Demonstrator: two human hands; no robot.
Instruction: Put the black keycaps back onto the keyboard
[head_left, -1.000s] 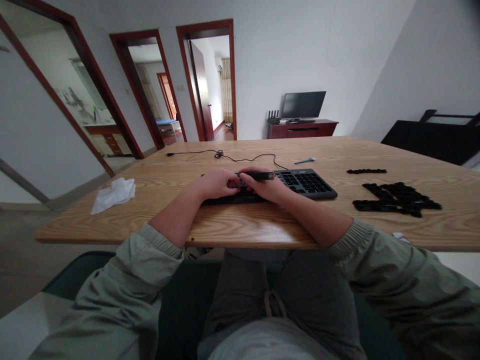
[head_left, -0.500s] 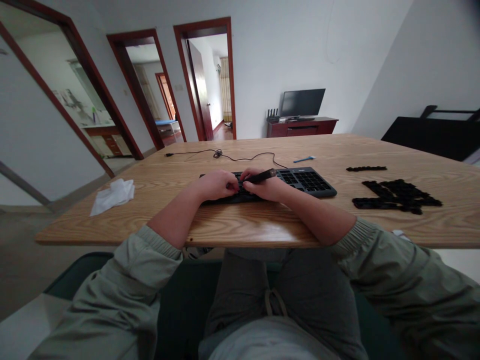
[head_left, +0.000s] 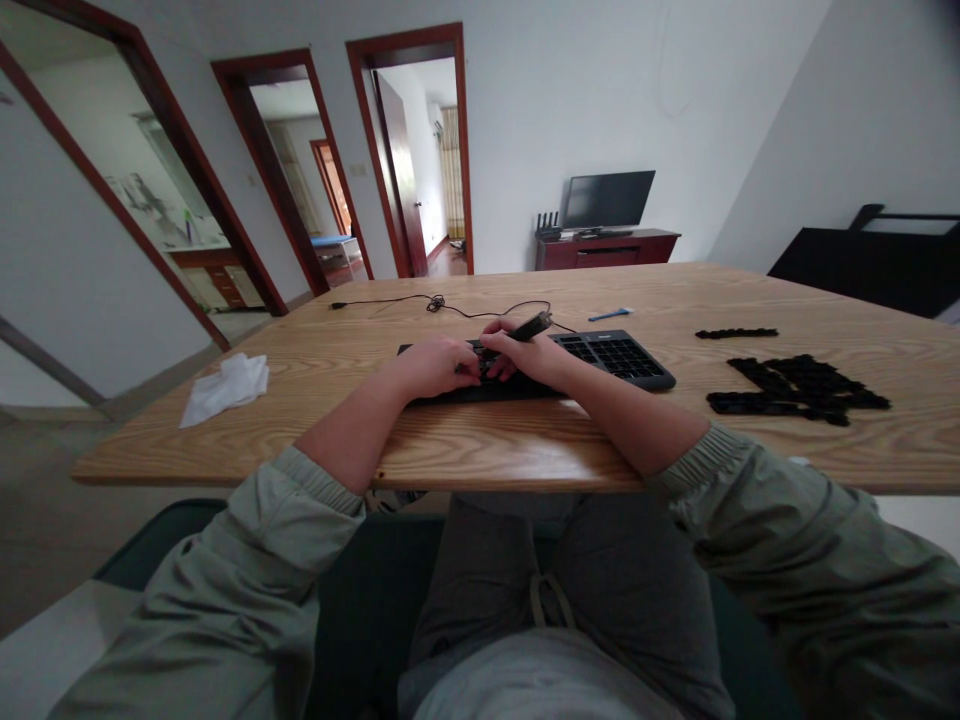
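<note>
One dark tool sits clamped in the right hand, pen-style, seemingly for control over the keyboard. The left hand curls alongside, perhaps steadying it; its grip is unclear.

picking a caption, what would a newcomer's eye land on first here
Probably the black keyboard on the wooden table, mid-picture, with the left grip and right grip over it, the right holding a dark pen-shaped tool. Next, the heap of black strips farther right, then the crumpled white tissue at far left.

Flat screen on cabinet (dark red)
</note>
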